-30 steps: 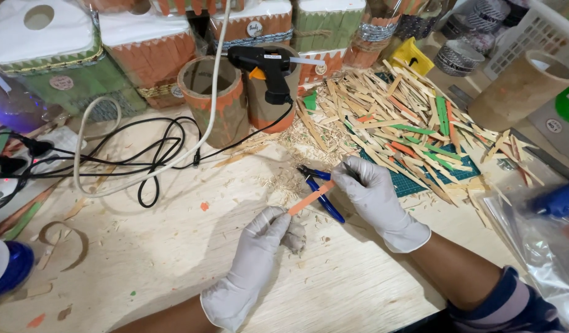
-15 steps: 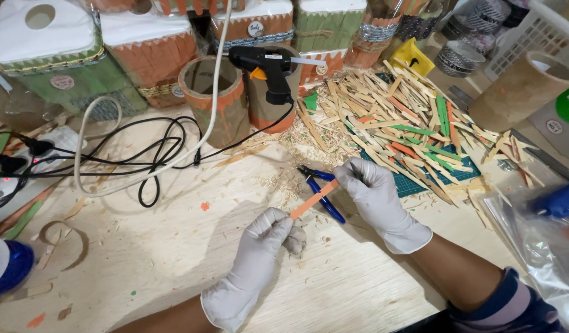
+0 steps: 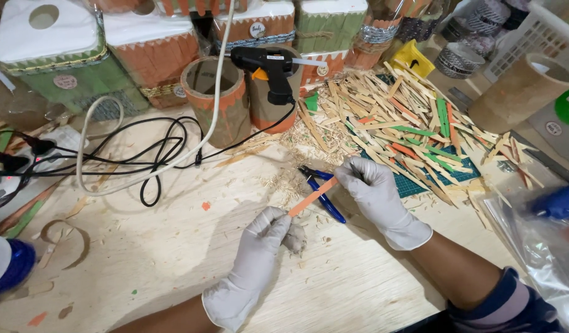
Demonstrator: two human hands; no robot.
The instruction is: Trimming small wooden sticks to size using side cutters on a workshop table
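Both hands wear white gloves. My left hand point(image 3: 260, 246) pinches the lower end of an orange craft stick point(image 3: 313, 197), which slants up to the right. My right hand point(image 3: 377, 194) grips blue-handled cutting pliers point(image 3: 318, 188), whose jaws sit at the upper end of the stick. Fine wood shavings point(image 3: 284, 179) lie on the wooden table point(image 3: 173, 265) just behind the hands.
A heap of cut plain, green and orange sticks point(image 3: 408, 129) covers a green cutting mat point(image 3: 445, 172). A black glue gun point(image 3: 269, 71) rests on cardboard tubes point(image 3: 216, 102). Tangled cables point(image 3: 124, 160) lie left; decorated boxes point(image 3: 56, 55) line the back. A plastic bag point(image 3: 537, 246) lies right.
The stick's lower end has dropped slightly as my left hand shifted a little; the pliers stay at its upper end. Nothing else has moved.
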